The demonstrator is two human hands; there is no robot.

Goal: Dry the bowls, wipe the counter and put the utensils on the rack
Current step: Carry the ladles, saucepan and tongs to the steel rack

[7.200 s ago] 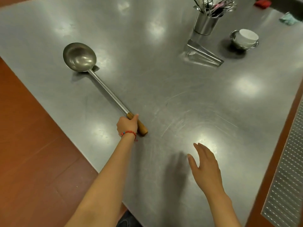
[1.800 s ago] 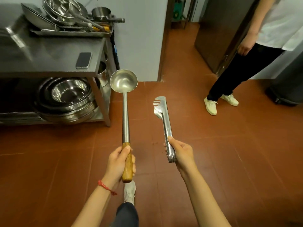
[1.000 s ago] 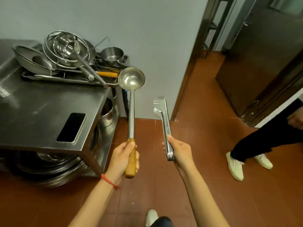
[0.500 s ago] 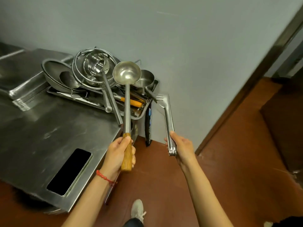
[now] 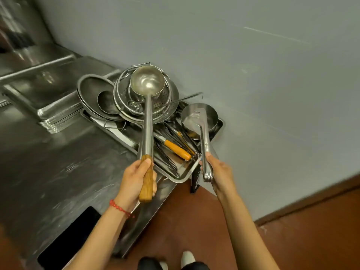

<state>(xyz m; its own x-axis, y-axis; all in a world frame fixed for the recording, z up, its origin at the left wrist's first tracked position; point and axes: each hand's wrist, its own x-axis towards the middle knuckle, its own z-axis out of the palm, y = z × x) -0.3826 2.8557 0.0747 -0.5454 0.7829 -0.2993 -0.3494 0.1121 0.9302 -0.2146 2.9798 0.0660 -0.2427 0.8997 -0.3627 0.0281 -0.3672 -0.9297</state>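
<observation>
My left hand (image 5: 136,178) grips the wooden handle of a long steel ladle (image 5: 147,114), whose bowl hangs over a pile of colanders and bowls (image 5: 136,98). My right hand (image 5: 220,172) holds steel tongs (image 5: 203,141) by their hinged end, tips pointing toward a small steel pot (image 5: 209,115). Both utensils hover above a steel tray (image 5: 181,176) at the corner of the steel table, which serves as the rack and holds several utensils, one with an orange handle (image 5: 176,149).
A black phone (image 5: 74,234) lies on the steel table (image 5: 48,172) near its front edge. Stacked flat trays (image 5: 50,114) sit to the left of the rack. A grey wall stands behind, with red floor (image 5: 292,240) to the right. My shoe shows at the bottom.
I have stepped closer to the table. Ladle and tongs moved forward and now hang over the utensil tray; the grips of both hands are unchanged.
</observation>
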